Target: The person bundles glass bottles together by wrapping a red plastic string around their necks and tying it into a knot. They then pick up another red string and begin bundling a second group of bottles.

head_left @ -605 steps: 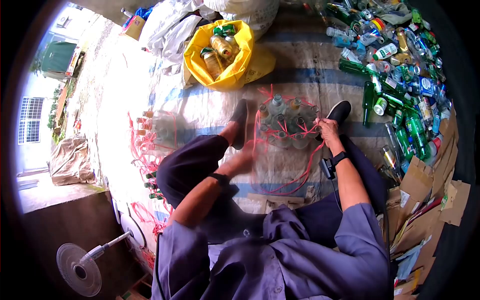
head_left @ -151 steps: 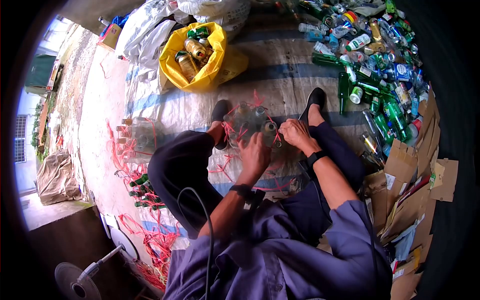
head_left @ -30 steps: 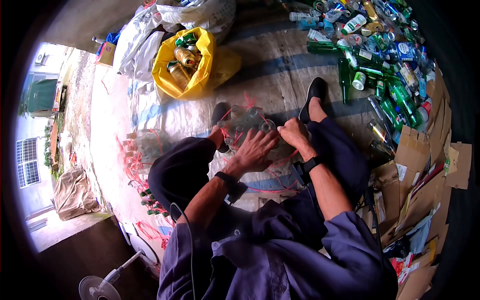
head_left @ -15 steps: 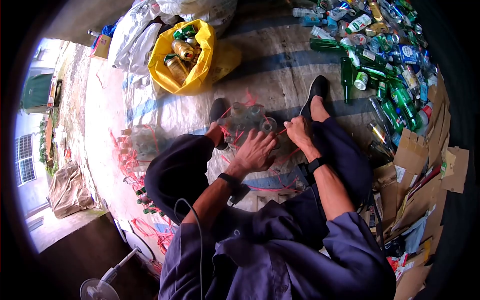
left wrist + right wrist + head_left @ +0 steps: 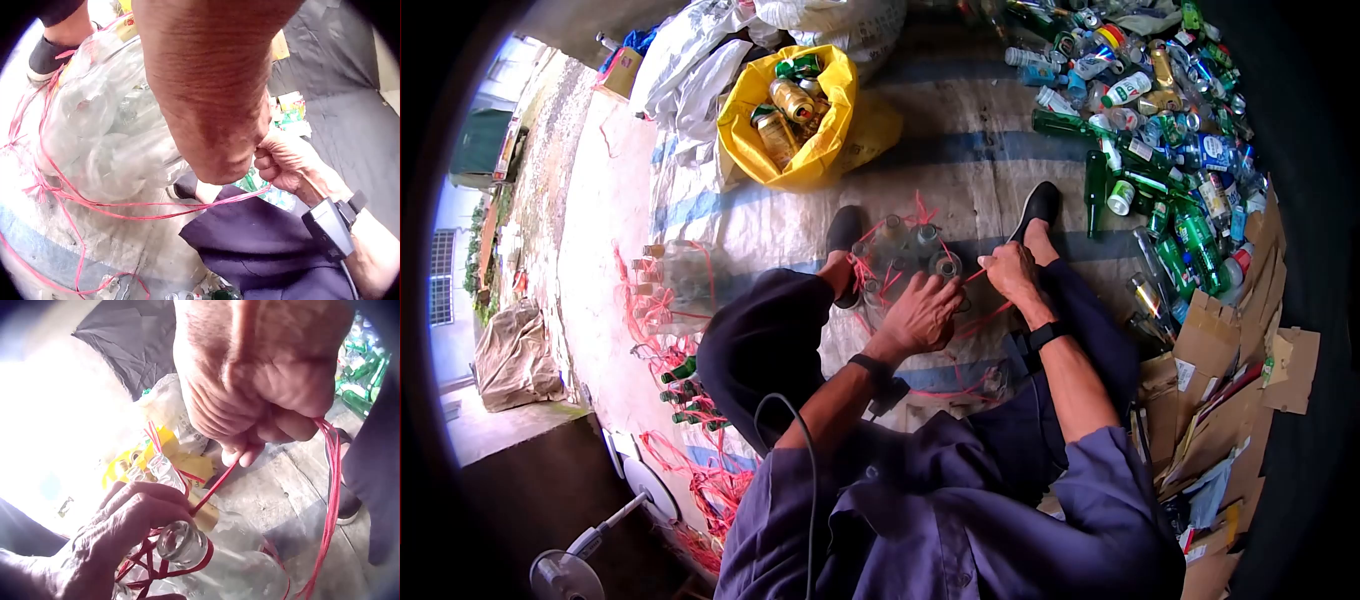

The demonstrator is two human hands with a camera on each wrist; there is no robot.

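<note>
A bundle of clear glass bottles (image 5: 892, 238), tied round the necks with pink plastic string (image 5: 215, 486), stands on the ground sheet between the person's feet. My left hand (image 5: 920, 315) lies over the near side of the bundle; in the right wrist view its curled fingers hold at a bottle neck (image 5: 182, 545) looped with string. To the right, my right hand (image 5: 1015, 275) pinches the string, a taut length running from its fingertips to the bottle necks. More strands hang from under its little-finger side. The left wrist view shows the left hand (image 5: 206, 100) hiding its own fingertips.
Beyond the bundle stands a yellow bag (image 5: 740, 130) of cans. A heap of bottles and cans (image 5: 1160, 130) lies right, above flattened cardboard (image 5: 1230, 370). Another tied bottle bundle (image 5: 680, 285) and tangled pink string (image 5: 710, 490) lie left, near a fan (image 5: 565, 578).
Over the last second my right hand has drawn away to the right from the left hand, pulling the string taut. The left hand stays at the bottles. Earlier, the right hand was at the bundle's right side.
</note>
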